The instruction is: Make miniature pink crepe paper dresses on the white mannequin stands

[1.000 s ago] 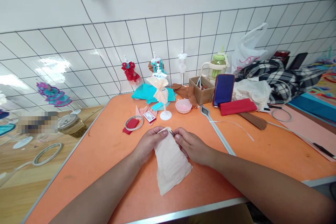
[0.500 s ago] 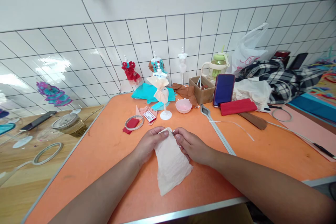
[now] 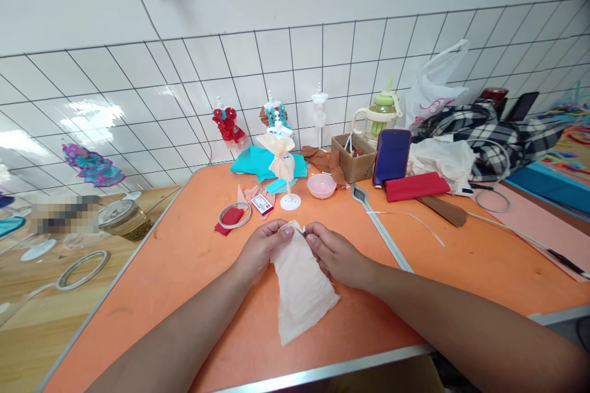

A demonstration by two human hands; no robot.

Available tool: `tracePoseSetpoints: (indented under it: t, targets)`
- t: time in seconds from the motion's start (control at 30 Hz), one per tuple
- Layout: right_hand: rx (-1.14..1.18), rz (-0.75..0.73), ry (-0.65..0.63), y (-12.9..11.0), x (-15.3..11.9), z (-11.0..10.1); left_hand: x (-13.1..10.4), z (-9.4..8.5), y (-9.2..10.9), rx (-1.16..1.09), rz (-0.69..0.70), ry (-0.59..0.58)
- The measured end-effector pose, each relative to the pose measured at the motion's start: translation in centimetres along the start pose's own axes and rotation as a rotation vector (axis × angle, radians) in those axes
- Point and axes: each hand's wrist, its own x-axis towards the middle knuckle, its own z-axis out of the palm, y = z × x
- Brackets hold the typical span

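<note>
A cream piece of crepe paper (image 3: 304, 295) hangs from my hands, narrow at the top and wide toward the table's front edge. My left hand (image 3: 265, 249) pinches its upper left edge between thumb and fingers. At the upper right edge, my right hand (image 3: 334, 253) is closed around a small pointed metal tool (image 3: 300, 231), its tip against the paper; the rest is hidden in the fingers. Just beyond stands a white mini mannequin (image 3: 290, 201) with a peach paper dress (image 3: 282, 159) gathered at its waist.
A tape roll (image 3: 235, 215) lies on red paper to the left. Behind are a pink bowl (image 3: 321, 186), a cardboard box (image 3: 354, 159), a phone (image 3: 392, 158) and turquoise paper (image 3: 251, 163). Red folded paper (image 3: 417, 186) and a grey zipper-like strip (image 3: 385, 233) lie on the right.
My hands stay almost in place, still holding the paper. The metal tip at its top edge shows slightly more now. The whole view has shifted a little.
</note>
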Motion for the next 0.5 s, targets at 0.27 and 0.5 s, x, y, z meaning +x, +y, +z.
tracePoseSetpoints:
  t: [0.27, 0.5]
  targets:
    - [-0.017, -0.012, 0.011, -0.02, -0.02, -0.07, -0.08, 0.12, 0.07, 0.006, -0.025, -0.045]
    - [-0.004, 0.006, 0.009, -0.11, -0.02, -0.11, -0.21, 0.29, 0.03, 0.017, -0.035, -0.069]
